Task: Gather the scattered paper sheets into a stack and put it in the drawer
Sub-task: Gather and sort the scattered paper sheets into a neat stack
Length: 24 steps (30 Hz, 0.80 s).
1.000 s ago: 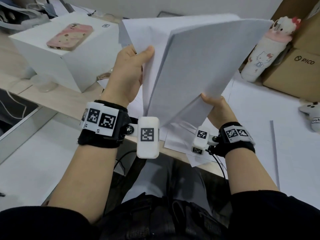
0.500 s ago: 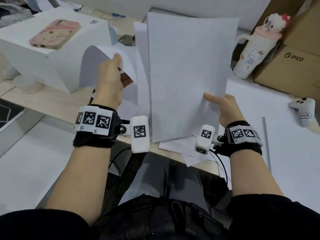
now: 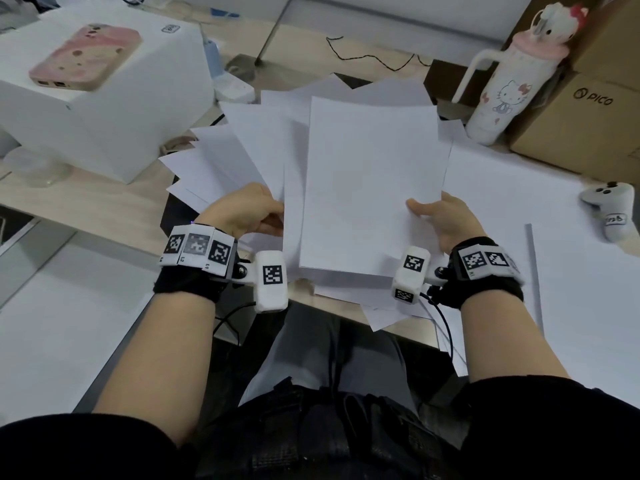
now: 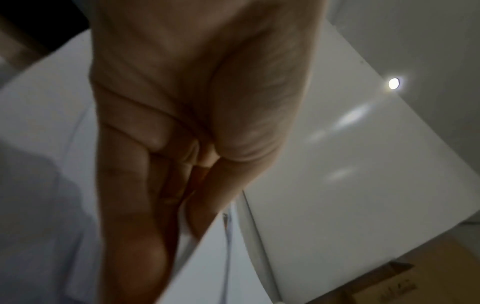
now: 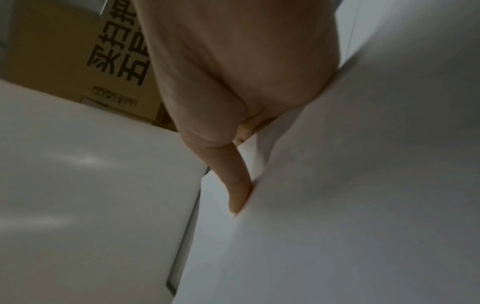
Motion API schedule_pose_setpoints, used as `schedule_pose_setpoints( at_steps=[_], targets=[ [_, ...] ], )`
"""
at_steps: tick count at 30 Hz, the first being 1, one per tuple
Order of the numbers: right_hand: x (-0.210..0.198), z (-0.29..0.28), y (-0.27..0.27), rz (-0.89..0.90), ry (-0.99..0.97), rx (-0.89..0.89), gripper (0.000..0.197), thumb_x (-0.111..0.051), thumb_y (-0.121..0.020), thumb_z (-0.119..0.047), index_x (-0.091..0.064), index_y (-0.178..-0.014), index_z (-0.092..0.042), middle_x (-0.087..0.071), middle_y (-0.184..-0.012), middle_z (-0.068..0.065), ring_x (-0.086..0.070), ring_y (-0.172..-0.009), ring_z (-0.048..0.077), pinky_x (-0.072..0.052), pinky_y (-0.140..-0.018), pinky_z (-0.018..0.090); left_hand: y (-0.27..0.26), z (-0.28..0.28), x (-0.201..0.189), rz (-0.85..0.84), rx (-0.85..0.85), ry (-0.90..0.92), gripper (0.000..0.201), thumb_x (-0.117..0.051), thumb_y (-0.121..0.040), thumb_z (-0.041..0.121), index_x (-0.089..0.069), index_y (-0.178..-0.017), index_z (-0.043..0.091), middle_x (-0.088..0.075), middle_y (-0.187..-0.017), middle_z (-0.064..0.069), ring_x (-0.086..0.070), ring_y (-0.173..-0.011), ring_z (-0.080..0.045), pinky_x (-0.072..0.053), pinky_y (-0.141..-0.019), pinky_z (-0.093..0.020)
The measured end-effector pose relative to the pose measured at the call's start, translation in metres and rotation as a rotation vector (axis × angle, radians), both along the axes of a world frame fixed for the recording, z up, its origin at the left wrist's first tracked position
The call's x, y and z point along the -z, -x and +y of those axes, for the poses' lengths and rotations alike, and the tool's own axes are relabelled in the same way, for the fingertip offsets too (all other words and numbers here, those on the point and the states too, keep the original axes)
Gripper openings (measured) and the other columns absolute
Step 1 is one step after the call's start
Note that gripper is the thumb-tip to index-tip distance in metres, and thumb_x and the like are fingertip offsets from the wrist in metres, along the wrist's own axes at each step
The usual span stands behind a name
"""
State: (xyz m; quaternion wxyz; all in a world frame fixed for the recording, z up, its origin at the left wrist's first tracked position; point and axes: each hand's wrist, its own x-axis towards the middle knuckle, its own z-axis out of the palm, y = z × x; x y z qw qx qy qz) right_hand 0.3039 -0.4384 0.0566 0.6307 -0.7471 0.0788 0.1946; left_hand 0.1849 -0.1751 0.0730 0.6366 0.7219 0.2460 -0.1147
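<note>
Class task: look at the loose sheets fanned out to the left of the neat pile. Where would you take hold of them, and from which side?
Probably at their near edges, coming from the left. The loose sheets fan out left of the neat pile, their near ends converging at the left hand, so one pinch there catches several. The right hand grips the pile's right edge.

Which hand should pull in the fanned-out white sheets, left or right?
Left, probably. The left hand already pinches the fanned-out white paper sheets beside it. The right hand grips the squared white paper stack and should keep steadying it.
</note>
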Motion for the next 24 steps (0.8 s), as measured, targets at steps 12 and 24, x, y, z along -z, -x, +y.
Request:
schedule_pose_setpoints(
  at_steps=[12,24],
  targets=[
    [-0.008,0.004,-0.008,-0.09,0.117,0.081,0.025,-0.061,-0.088,-0.001,-0.057,-0.113,-0.002,-0.061,-0.114,0.012,-0.056,-0.106,0.023,-0.044,-0.086,0.03,0.009,0.004,0.003,0.05,-0.011,0.045,0.02,-0.049,-0.099,0.014,-0.057,-0.088,-0.002,-0.065,-0.082,-0.012,-0.067,-0.061,-0.016,-0.058,-0.057,-0.024],
    [0.005,0.03,-0.007,-0.039,0.302,-0.001,0.048,-0.054,-0.091,0.004,-0.041,-0.137,0.007,-0.048,-0.138,0.013,-0.049,-0.116,0.023,-0.037,-0.096,0.03,0.02,0.011,0.02,0.081,-0.2,-0.082,0.027,-0.053,-0.09,-0.006,-0.055,-0.11,0.012,-0.064,-0.102,-0.008,-0.064,-0.081,-0.021,-0.053,-0.055,-0.026]
  ],
)
